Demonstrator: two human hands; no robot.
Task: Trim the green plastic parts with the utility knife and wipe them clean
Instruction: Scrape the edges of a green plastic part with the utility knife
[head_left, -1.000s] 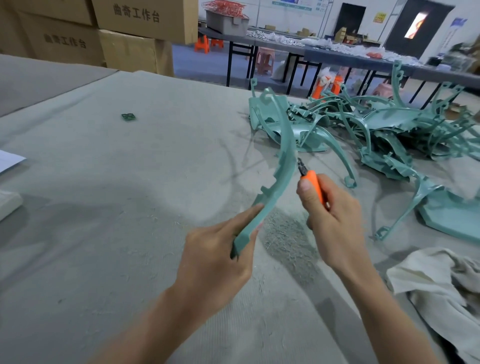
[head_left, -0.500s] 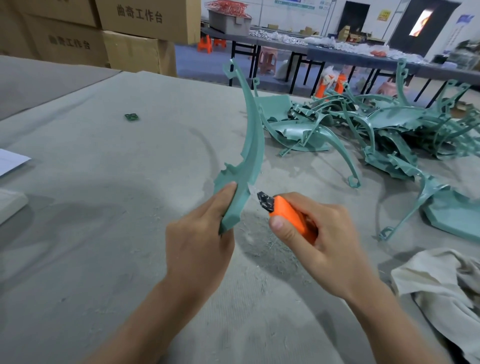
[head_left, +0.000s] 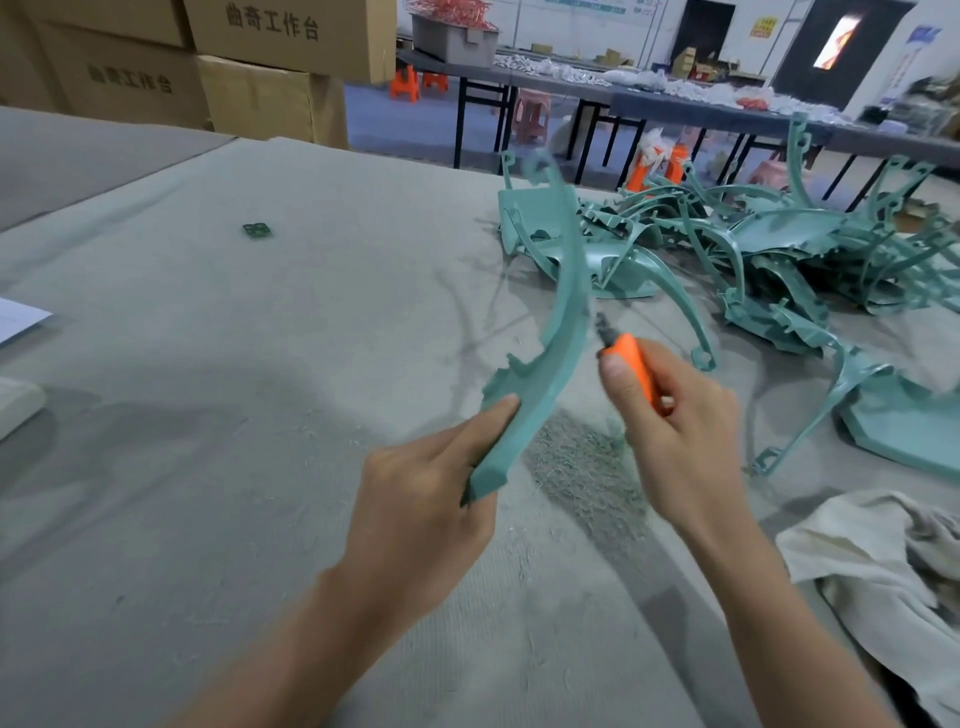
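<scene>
Green plastic part (head_left: 563, 332): gripping its lower end in left hand (head_left: 415, 509) above table (head_left: 208, 364), clutching utility knife (head_left: 631, 364) in right hand (head_left: 670, 436), tip just beside its edge. Trimming step; likely needing blade set onto edge.

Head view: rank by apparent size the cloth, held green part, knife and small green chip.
1. cloth, cut off by the frame
2. held part
3. knife, partly hidden in the right hand
4. chip, farther away, so true size unsure
</scene>
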